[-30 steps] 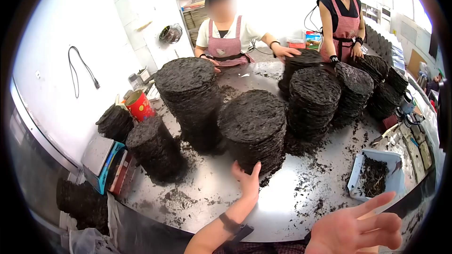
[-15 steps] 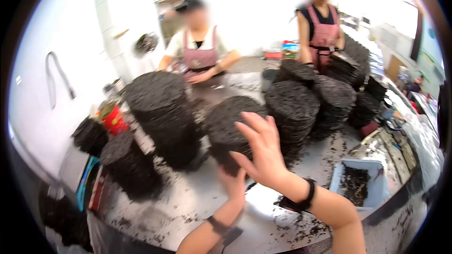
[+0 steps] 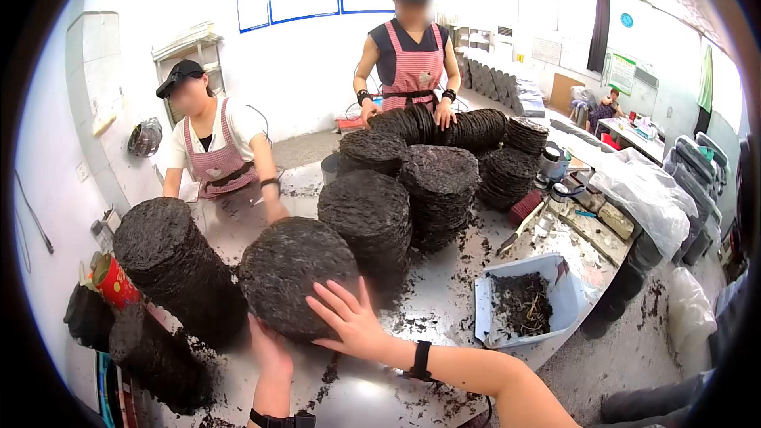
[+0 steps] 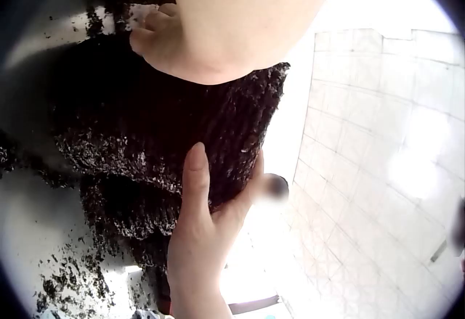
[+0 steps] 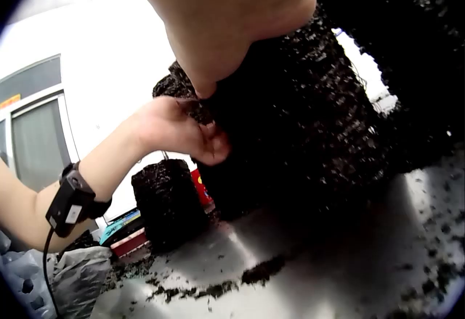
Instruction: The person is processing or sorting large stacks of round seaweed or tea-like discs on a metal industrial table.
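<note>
A thick round stack of dark, rough sheets [image 3: 297,277] leans towards the head camera, near the table's front left. My left hand [image 3: 272,353] grips its lower left side, with some fingers hidden behind or under it; the right wrist view shows those left-hand fingers [image 5: 211,145] bent against the stack [image 5: 298,130]. Spread wide, my right hand [image 3: 353,321] presses on the near right edge of the top. In the left wrist view, the right hand's thumb [image 4: 196,177] lies along the layered side of the stack [image 4: 145,116].
Taller stacks stand left [image 3: 182,269] and right [image 3: 365,222]. A blue bin [image 3: 572,301] with dark scraps is at the right, tools and jars beyond. Two people in checked aprons stand across the metal table [image 3: 361,392]; one person's hand [image 3: 276,210] is just behind the held stack. Crumbs lie about.
The head view has swung right. My right hand went from the air at lower right to the stack, which is now tilted. The left person's arm now reaches towards it.
</note>
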A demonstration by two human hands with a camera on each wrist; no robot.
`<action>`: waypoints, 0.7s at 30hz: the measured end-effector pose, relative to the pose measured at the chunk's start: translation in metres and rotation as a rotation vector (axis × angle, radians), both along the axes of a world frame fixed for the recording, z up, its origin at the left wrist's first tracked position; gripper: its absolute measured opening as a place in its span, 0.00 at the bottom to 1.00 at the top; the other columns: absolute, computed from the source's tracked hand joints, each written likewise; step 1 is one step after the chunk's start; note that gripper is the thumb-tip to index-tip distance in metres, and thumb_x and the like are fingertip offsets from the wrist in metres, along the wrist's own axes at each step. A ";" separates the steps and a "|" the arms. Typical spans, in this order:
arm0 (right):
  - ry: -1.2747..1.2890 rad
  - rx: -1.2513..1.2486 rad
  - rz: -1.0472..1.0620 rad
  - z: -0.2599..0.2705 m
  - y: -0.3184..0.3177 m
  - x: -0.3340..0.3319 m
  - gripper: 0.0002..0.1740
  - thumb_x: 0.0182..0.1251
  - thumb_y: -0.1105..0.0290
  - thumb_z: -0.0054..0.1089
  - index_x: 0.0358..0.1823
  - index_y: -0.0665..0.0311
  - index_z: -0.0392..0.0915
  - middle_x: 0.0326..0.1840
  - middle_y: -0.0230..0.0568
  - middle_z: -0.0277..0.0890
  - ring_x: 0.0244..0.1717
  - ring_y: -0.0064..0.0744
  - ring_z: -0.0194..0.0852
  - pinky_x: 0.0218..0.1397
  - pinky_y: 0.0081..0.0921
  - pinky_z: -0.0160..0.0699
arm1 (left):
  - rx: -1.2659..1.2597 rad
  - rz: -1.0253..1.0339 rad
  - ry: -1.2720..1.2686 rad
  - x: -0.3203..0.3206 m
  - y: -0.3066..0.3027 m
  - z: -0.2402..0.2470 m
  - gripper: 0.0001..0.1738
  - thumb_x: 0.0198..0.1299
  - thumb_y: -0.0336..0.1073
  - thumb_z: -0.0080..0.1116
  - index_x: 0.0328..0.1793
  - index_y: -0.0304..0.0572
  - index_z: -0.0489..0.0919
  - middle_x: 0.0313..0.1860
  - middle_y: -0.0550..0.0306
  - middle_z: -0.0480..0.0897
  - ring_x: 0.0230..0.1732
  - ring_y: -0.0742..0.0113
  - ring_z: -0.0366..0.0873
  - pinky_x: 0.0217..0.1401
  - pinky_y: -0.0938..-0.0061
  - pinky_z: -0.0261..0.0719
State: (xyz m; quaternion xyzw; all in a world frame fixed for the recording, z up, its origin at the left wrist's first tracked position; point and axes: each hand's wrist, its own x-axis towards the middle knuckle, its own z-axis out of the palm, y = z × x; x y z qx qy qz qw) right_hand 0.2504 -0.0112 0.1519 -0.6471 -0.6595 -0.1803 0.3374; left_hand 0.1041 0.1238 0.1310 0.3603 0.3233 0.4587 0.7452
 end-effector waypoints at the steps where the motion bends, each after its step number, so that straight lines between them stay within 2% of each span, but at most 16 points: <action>1: 0.001 0.035 0.010 -0.009 -0.009 0.003 0.48 0.57 0.46 0.67 0.76 0.54 0.57 0.80 0.41 0.49 0.79 0.45 0.43 0.74 0.71 0.38 | 0.081 -0.042 -0.057 0.002 -0.006 0.007 0.34 0.73 0.58 0.38 0.76 0.43 0.59 0.74 0.55 0.62 0.73 0.59 0.59 0.76 0.67 0.51; 2: -0.001 0.071 0.023 -0.017 -0.017 0.006 0.48 0.57 0.47 0.67 0.76 0.54 0.57 0.79 0.42 0.49 0.79 0.46 0.43 0.74 0.71 0.37 | 0.120 -0.010 -0.170 0.009 -0.019 0.015 0.28 0.74 0.55 0.39 0.69 0.43 0.65 0.68 0.57 0.67 0.68 0.63 0.63 0.73 0.68 0.55; 5: 0.041 0.141 0.070 -0.047 -0.036 0.010 0.48 0.58 0.47 0.68 0.76 0.56 0.57 0.79 0.46 0.48 0.79 0.50 0.41 0.76 0.68 0.36 | 0.262 0.171 0.016 0.015 -0.026 0.007 0.20 0.75 0.51 0.41 0.59 0.44 0.66 0.58 0.60 0.69 0.60 0.68 0.65 0.68 0.70 0.60; 6: 0.067 0.159 0.067 -0.052 -0.044 0.009 0.48 0.57 0.47 0.69 0.75 0.58 0.57 0.79 0.49 0.47 0.79 0.52 0.39 0.77 0.67 0.35 | 0.328 0.193 0.073 0.016 -0.032 0.011 0.14 0.76 0.46 0.42 0.54 0.45 0.64 0.50 0.62 0.67 0.54 0.71 0.64 0.65 0.72 0.61; 9: 0.139 0.169 0.062 -0.055 -0.064 0.006 0.52 0.53 0.48 0.73 0.74 0.61 0.56 0.79 0.52 0.45 0.79 0.56 0.38 0.76 0.67 0.34 | 0.370 0.172 0.191 0.014 -0.064 0.020 0.15 0.75 0.46 0.43 0.57 0.46 0.63 0.52 0.61 0.66 0.55 0.71 0.62 0.64 0.74 0.60; 11: 0.110 0.171 0.047 -0.046 -0.086 0.000 0.56 0.45 0.52 0.78 0.73 0.64 0.54 0.77 0.59 0.44 0.75 0.66 0.42 0.74 0.63 0.43 | 0.265 0.148 0.101 0.013 -0.092 0.024 0.16 0.74 0.47 0.45 0.57 0.45 0.63 0.52 0.62 0.65 0.55 0.71 0.61 0.64 0.74 0.59; 12: 0.139 0.138 0.031 -0.043 -0.099 -0.006 0.56 0.46 0.53 0.78 0.73 0.64 0.53 0.76 0.60 0.45 0.75 0.67 0.42 0.74 0.64 0.42 | 0.271 0.100 0.111 0.006 -0.102 0.012 0.21 0.74 0.49 0.43 0.62 0.43 0.63 0.57 0.60 0.65 0.59 0.69 0.61 0.67 0.73 0.58; 13: 0.157 0.105 0.013 -0.043 -0.112 -0.016 0.56 0.46 0.53 0.77 0.73 0.64 0.53 0.76 0.60 0.46 0.75 0.67 0.42 0.73 0.64 0.42 | 0.216 -0.025 0.014 -0.002 -0.108 0.000 0.22 0.73 0.57 0.42 0.61 0.52 0.65 0.58 0.66 0.68 0.61 0.71 0.61 0.66 0.69 0.60; 14: 0.160 0.049 0.001 -0.041 -0.125 -0.025 0.56 0.46 0.53 0.77 0.73 0.65 0.52 0.76 0.61 0.46 0.75 0.68 0.42 0.73 0.65 0.41 | 0.022 -0.034 0.150 -0.010 -0.126 0.004 0.26 0.73 0.58 0.42 0.66 0.51 0.64 0.64 0.65 0.66 0.64 0.69 0.59 0.68 0.62 0.59; 15: 0.150 -0.016 -0.024 -0.045 -0.138 -0.033 0.57 0.46 0.52 0.77 0.73 0.65 0.52 0.75 0.61 0.47 0.74 0.68 0.43 0.74 0.65 0.40 | -0.114 0.058 0.290 -0.015 -0.135 -0.018 0.27 0.72 0.59 0.40 0.67 0.52 0.63 0.64 0.65 0.66 0.63 0.67 0.60 0.66 0.58 0.60; 16: 0.189 -0.062 -0.008 -0.059 -0.146 -0.039 0.55 0.46 0.52 0.76 0.72 0.64 0.54 0.75 0.60 0.49 0.75 0.67 0.43 0.74 0.67 0.39 | -0.023 -0.018 0.240 -0.023 -0.142 -0.038 0.30 0.75 0.53 0.39 0.68 0.34 0.63 0.65 0.49 0.68 0.69 0.59 0.59 0.73 0.68 0.54; 17: 0.228 -0.108 -0.013 -0.070 -0.156 -0.044 0.54 0.47 0.51 0.76 0.72 0.64 0.55 0.75 0.59 0.50 0.75 0.66 0.44 0.74 0.68 0.37 | -0.085 -0.005 0.289 -0.031 -0.151 -0.060 0.28 0.74 0.54 0.39 0.68 0.40 0.64 0.66 0.52 0.67 0.69 0.61 0.60 0.72 0.64 0.56; 18: 0.366 -0.156 0.066 -0.066 -0.168 -0.057 0.47 0.60 0.61 0.67 0.77 0.58 0.51 0.83 0.43 0.36 0.82 0.52 0.32 0.80 0.59 0.28 | -0.136 -0.013 0.342 -0.036 -0.159 -0.081 0.27 0.74 0.56 0.38 0.68 0.46 0.64 0.68 0.56 0.67 0.68 0.62 0.61 0.71 0.59 0.58; 19: 0.272 -0.233 0.043 -0.069 -0.174 -0.060 0.50 0.56 0.59 0.71 0.76 0.64 0.52 0.80 0.57 0.42 0.79 0.62 0.39 0.76 0.61 0.39 | -0.181 -0.033 0.401 -0.042 -0.163 -0.102 0.26 0.73 0.57 0.38 0.68 0.51 0.65 0.69 0.60 0.66 0.67 0.63 0.62 0.70 0.55 0.60; 21: 0.095 -0.329 0.041 -0.068 -0.179 -0.068 0.50 0.55 0.60 0.72 0.76 0.63 0.52 0.80 0.54 0.42 0.79 0.60 0.38 0.76 0.62 0.39 | -0.355 -0.029 0.041 -0.056 -0.161 -0.142 0.26 0.74 0.54 0.37 0.68 0.47 0.65 0.69 0.58 0.68 0.69 0.61 0.63 0.73 0.56 0.59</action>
